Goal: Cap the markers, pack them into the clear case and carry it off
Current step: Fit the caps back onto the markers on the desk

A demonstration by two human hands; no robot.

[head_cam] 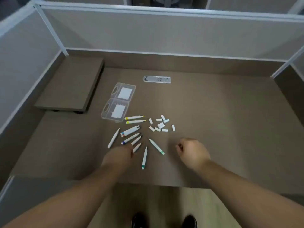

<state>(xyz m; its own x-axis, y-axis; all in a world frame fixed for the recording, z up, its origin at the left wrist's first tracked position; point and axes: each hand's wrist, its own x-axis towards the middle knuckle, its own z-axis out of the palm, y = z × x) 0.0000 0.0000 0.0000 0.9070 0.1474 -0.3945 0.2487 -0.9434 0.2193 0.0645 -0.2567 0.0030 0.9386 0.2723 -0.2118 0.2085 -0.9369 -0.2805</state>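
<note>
Grey cubicle walls (pixel 148 35) stand around a brown desk (pixel 213 112), and I look down at it from above. I see a clear case (pixel 118 102) lying open and flat on the desk, left of the middle. Each half has a white card inside. Behind the case, a silver socket strip (pixel 157 79) is set into the desk. To the far left, a low brown stand (pixel 70 84) sits on little dark feet.

Just in front of the case, the markers (pixel 131 134) lie spread out like a fan. They are white with small bands of colour, and their tips are bare. Two with yellow bands (pixel 134 119) lie side by side nearest the case. Two with green bands (pixel 144 157) lie closest to me. To the right of the markers, the white caps (pixel 160 125) sit in a loose little pile, apart from the markers.

My left hand (pixel 120 155) hangs over the near ends of the markers, its fingers reaching down to them. I cannot tell if it grips one. My right hand (pixel 193 152) hovers over bare desk, near the caps but not touching them. Its fingers are curled in, and I see nothing in it.

Below the desk edge I see pale floor (pixel 164 203) and two dark shoes (pixel 139 219).
</note>
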